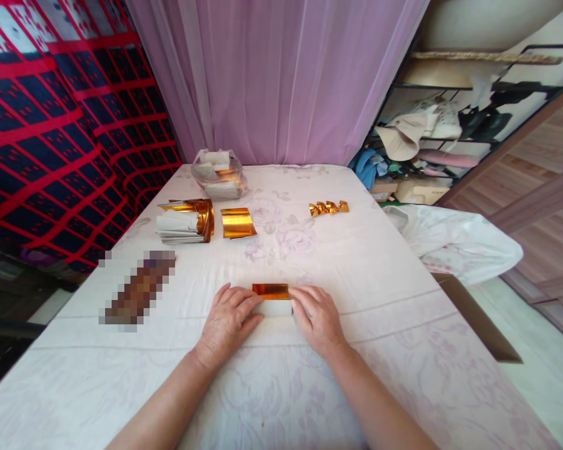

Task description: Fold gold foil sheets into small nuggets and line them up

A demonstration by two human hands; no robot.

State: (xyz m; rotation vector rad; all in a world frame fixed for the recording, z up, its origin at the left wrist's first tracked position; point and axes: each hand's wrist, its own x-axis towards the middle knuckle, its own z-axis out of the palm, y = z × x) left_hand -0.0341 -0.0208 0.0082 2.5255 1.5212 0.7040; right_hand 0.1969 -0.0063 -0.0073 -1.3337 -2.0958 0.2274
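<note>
A sheet of gold foil paper lies on the tablecloth before me, partly folded, its gold side at the far edge and its pale backing nearer. My left hand holds the left end, with fingertips on top and the thumb at the near side. At the opposite end, my right hand grips the paper between curled fingers and thumb. Farther off, a few flat gold sheets lie beside a thick stack of foil paper. Several folded gold foil pieces sit in a row at the back right.
A clear plastic bag of foil paper stands at the table's back left. A pixelated item lies on the left. Purple curtains hang behind the flowered tablecloth. Right of the table are a loaded shelf and a white bag.
</note>
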